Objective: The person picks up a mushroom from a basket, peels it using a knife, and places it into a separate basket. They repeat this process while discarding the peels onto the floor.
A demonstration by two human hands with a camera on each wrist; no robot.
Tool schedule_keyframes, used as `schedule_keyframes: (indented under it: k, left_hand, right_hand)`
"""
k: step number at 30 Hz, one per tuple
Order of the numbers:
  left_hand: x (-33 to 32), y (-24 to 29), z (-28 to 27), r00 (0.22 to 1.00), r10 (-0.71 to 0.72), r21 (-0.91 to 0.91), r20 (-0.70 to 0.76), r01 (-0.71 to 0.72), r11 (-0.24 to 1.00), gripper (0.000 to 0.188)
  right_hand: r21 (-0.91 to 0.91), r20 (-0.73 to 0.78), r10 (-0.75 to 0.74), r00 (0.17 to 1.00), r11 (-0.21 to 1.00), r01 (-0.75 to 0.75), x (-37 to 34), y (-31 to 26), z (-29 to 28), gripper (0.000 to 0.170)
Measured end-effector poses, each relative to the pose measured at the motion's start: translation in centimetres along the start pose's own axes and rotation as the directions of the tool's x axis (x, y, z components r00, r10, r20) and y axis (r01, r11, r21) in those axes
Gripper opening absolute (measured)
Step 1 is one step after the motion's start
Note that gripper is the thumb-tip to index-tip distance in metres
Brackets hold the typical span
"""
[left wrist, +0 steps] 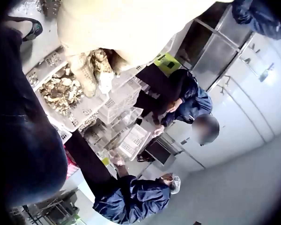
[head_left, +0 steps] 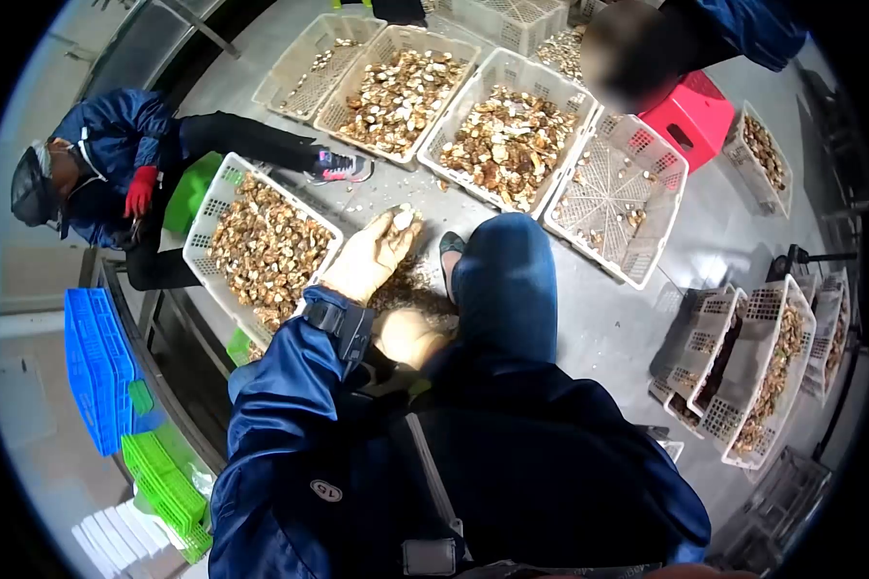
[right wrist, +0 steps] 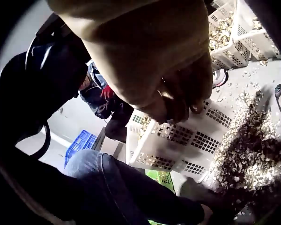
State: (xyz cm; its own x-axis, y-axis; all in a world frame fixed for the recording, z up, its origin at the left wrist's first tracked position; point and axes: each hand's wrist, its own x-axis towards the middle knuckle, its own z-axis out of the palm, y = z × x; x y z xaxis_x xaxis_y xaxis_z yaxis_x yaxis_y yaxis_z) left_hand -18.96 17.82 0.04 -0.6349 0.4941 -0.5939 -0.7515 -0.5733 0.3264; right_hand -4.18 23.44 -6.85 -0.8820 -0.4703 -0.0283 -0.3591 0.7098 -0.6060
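Observation:
In a pale glove, the left hand [head_left: 372, 256] [left wrist: 126, 28] grips a brown and white mushroom-like piece [head_left: 403, 220] [left wrist: 101, 68] between thumb and fingers. Lower in the head view, close to the lap, is the gloved right hand [head_left: 410, 338], partly hidden by the left sleeve. The right wrist view shows that hand [right wrist: 150, 61] with its fingers curled round a small object [right wrist: 170, 121], mostly hidden and too dark to identify. Beside the hands stands a white crate [head_left: 333, 236] [right wrist: 178, 145] filled with similar brown pieces.
Scraps [right wrist: 248, 145] lie heaped on the floor by the feet. More white crates [head_left: 420, 154] stand ahead, near a red stool [head_left: 690, 121]. A person in blue [head_left: 116, 125] sits at the left, with others ahead. Stacked crates [head_left: 772, 372] stand at the right.

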Motion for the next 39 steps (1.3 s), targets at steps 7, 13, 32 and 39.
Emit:
schedule_keyframes:
  k: [7,13,32,39]
  left_hand:
    - [7.0,-1.6,-0.5,0.997,0.080,0.206,-0.020,-0.074,0.976,0.025]
    - [6.7,-1.7,1.9,0.988,0.144,0.309,0.055,-0.154,0.939,0.028]
    - [-3.5,10.7,-16.4,0.892,0.446,0.489,0.071,-0.421,0.764,0.046]
    - [-13.8,12.9,-31.3,0.730,0.511,0.359,-0.454,-0.375,0.855,0.033]
  right_hand:
    - [0.319,-0.271,0.182,0.945,0.943,-0.090,-0.6,-2.4,-1.7,0.019]
    - [0.543,-0.435,0.049,0.899,0.811,0.218,0.7,-0.9,0.2,0.042]
    - [0.437,-0.009,0.045,0.999,0.899,-0.036,1.2,-1.8,-1.3,0.023]
    - [0.317,0.054,-0.002,0.999,0.948,-0.015,2.1,-1.9,0.4,0.025]
